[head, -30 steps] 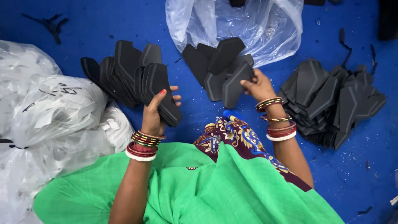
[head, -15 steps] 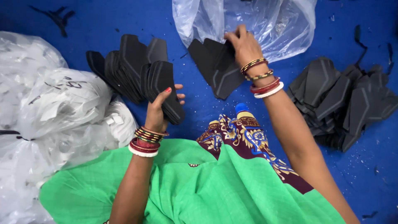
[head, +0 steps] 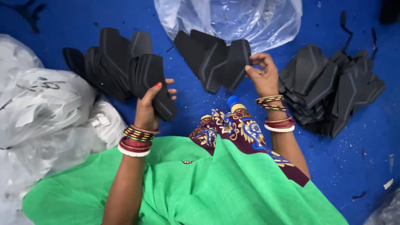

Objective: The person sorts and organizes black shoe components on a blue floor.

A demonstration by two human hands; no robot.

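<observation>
Gripping a fanned stack of black sole pieces point(head: 125, 66), the left hand point(head: 149, 109) was closed around its lower end, thumb on the near face and fingers wrapped behind. The right hand point(head: 263, 77) pinched the edge of a smaller black bundle point(head: 212, 58) between thumb and fingertips, just in front of a clear plastic bag point(head: 233, 18). A loose heap of the same pieces point(head: 329, 87) lay on the blue floor point(head: 196, 100) to the right, and white bags point(head: 46, 112) sat to the left. The left stack was splayed and held only at 1 end, so it looked likely to slide apart. The right hand's light pinch seemed apt to drop outer pieces onto the floor.
</observation>
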